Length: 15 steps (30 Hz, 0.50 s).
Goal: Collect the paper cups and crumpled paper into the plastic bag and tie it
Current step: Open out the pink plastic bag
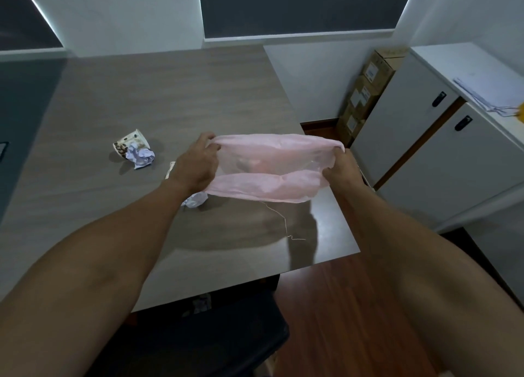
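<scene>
A thin pink plastic bag (272, 166) is stretched wide above the grey table (141, 98), its mouth pulled open. My left hand (195, 164) grips the bag's left edge and my right hand (340, 164) grips its right edge. A paper cup (129, 145) printed with coffee beans lies on its side at the left, touching a crumpled white paper (143, 156). A second crumpled paper (195, 199) lies under my left wrist, partly hidden. A pale edge (171, 169) shows behind my left hand; I cannot tell what it is.
A thin thread (285, 223) hangs from the bag onto the table. A dark chair (204, 339) stands at the table's near edge. White cabinets (442, 138) with papers on top and stacked cardboard boxes (365, 93) stand on the right. Wooden floor (340, 320) lies between.
</scene>
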Each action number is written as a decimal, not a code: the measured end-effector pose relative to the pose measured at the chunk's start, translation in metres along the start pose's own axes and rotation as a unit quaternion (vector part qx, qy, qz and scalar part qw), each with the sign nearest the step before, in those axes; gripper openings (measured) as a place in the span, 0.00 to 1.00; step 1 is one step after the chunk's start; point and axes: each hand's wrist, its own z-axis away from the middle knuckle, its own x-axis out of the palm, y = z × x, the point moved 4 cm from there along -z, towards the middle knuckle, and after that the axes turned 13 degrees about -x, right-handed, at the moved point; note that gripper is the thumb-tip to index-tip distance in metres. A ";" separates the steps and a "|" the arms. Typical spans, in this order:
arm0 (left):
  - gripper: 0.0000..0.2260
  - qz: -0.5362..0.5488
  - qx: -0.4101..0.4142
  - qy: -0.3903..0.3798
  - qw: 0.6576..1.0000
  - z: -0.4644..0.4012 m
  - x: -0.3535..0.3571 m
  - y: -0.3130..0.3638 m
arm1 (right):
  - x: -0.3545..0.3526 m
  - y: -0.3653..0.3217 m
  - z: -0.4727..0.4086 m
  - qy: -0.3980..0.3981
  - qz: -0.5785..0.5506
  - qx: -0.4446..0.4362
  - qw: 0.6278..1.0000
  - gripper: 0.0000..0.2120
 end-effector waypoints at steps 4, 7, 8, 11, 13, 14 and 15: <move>0.37 -0.043 -0.076 -0.082 0.993 -0.001 0.011 0.006 | -0.005 -0.011 0.003 0.071 0.018 0.040 0.997 0.32; 0.52 -0.090 -0.150 -0.158 0.972 0.001 0.022 0.003 | 0.009 -0.016 0.003 -0.043 0.072 -0.005 0.996 0.41; 0.54 -0.092 -0.177 -0.186 0.962 0.000 0.023 0.004 | 0.012 -0.016 0.001 -0.093 0.076 -0.022 0.993 0.43; 0.47 -0.031 -0.187 -0.130 0.973 -0.011 0.008 0.018 | 0.002 -0.030 -0.014 -0.085 0.046 -0.078 0.992 0.45; 0.40 -0.016 -0.122 0.014 0.992 -0.023 -0.015 0.036 | -0.018 -0.054 -0.021 0.042 0.076 -0.141 0.986 0.44; 0.40 -0.011 -0.101 0.066 0.993 -0.027 -0.025 0.043 | -0.026 -0.064 -0.025 0.116 0.091 -0.170 0.974 0.43; 0.42 -0.013 -0.092 0.076 0.993 -0.033 -0.025 0.043 | -0.031 -0.069 -0.027 0.158 0.103 -0.180 0.966 0.42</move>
